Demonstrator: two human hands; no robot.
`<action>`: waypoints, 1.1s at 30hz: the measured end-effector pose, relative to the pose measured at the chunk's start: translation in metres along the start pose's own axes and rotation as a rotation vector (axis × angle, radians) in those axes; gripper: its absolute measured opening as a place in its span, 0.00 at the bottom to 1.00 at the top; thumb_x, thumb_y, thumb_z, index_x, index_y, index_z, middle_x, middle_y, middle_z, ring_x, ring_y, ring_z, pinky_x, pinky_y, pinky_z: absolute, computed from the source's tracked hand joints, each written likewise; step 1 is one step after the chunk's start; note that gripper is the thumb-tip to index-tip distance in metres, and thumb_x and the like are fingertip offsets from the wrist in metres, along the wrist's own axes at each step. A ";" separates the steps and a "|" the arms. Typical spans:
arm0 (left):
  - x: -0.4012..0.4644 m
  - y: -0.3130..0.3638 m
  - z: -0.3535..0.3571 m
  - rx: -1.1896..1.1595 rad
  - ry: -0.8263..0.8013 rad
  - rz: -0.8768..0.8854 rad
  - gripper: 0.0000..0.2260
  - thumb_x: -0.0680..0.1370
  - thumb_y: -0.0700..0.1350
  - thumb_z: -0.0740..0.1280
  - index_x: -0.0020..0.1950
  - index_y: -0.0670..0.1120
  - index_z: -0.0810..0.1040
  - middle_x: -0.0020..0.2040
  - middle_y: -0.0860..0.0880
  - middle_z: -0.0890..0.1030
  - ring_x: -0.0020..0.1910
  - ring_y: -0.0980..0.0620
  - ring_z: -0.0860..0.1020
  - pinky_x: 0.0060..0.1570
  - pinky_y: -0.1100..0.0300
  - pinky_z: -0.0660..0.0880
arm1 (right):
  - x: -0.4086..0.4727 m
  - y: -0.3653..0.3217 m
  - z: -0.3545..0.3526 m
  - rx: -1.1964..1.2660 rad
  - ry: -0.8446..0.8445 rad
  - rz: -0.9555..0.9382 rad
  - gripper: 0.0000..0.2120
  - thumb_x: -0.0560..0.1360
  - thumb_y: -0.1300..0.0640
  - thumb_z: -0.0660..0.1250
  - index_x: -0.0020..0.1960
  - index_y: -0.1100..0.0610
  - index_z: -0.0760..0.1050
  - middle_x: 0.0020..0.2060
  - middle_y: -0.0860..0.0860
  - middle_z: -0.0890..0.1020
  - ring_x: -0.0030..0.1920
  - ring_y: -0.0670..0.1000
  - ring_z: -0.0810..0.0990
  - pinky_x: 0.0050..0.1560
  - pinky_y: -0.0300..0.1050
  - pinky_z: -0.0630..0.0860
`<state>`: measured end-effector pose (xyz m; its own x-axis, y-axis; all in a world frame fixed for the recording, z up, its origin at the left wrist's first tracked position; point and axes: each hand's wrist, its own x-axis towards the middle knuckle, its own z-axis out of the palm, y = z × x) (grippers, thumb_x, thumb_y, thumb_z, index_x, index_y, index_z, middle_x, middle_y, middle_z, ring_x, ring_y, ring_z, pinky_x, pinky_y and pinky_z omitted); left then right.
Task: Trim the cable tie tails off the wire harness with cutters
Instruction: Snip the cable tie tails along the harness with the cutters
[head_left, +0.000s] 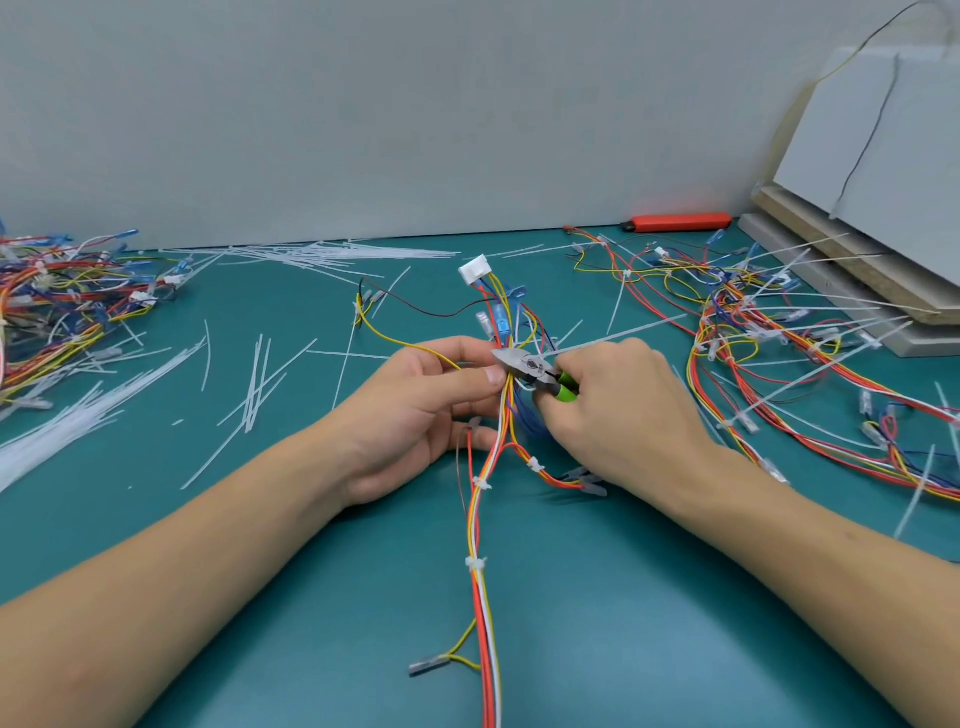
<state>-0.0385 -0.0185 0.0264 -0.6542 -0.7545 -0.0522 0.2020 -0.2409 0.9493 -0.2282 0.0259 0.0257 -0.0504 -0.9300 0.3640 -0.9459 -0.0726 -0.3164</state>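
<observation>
- The harness (485, 525) lay in the middle of the green table (597, 623), running from the near edge up to a white connector (474, 269).
- The left hand (415, 410) pinched the wire bundle between thumb and fingers, just beside the cutter head.
- The right hand (618, 410) was curled round the green handles of the cutters (530, 366); the metal head pointed left and touched the wires at a tie tail (623, 332).
- If the blades were apart or together, I could not tell.
- Cut tails (260, 384) were scattered on the left.
- More harnesses were heaped at the left (67, 296) and at the right (779, 332).
- A red tool (678, 222) lay by the wall.
</observation>
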 end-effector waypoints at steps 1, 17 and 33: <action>0.000 0.000 0.000 0.000 0.001 0.001 0.08 0.80 0.37 0.66 0.59 0.40 0.75 0.40 0.46 0.83 0.35 0.52 0.81 0.33 0.61 0.77 | 0.000 0.000 0.000 0.008 0.003 0.001 0.19 0.73 0.49 0.66 0.31 0.57 0.62 0.26 0.53 0.69 0.34 0.65 0.70 0.31 0.50 0.61; 0.002 -0.003 -0.005 0.001 -0.019 0.003 0.07 0.80 0.38 0.67 0.52 0.45 0.84 0.42 0.44 0.83 0.36 0.52 0.81 0.34 0.61 0.77 | 0.000 0.002 0.000 0.102 0.038 -0.132 0.09 0.74 0.51 0.68 0.37 0.55 0.74 0.30 0.48 0.75 0.39 0.57 0.73 0.40 0.51 0.66; 0.001 -0.002 -0.004 -0.005 -0.007 -0.018 0.06 0.77 0.39 0.69 0.53 0.44 0.84 0.44 0.43 0.83 0.38 0.51 0.81 0.34 0.61 0.77 | 0.000 0.003 -0.001 0.143 -0.003 -0.148 0.11 0.74 0.51 0.66 0.36 0.54 0.72 0.29 0.48 0.73 0.37 0.55 0.70 0.38 0.51 0.65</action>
<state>-0.0367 -0.0207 0.0232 -0.6627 -0.7459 -0.0668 0.1941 -0.2572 0.9467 -0.2309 0.0260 0.0255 0.0870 -0.9067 0.4127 -0.8878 -0.2585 -0.3808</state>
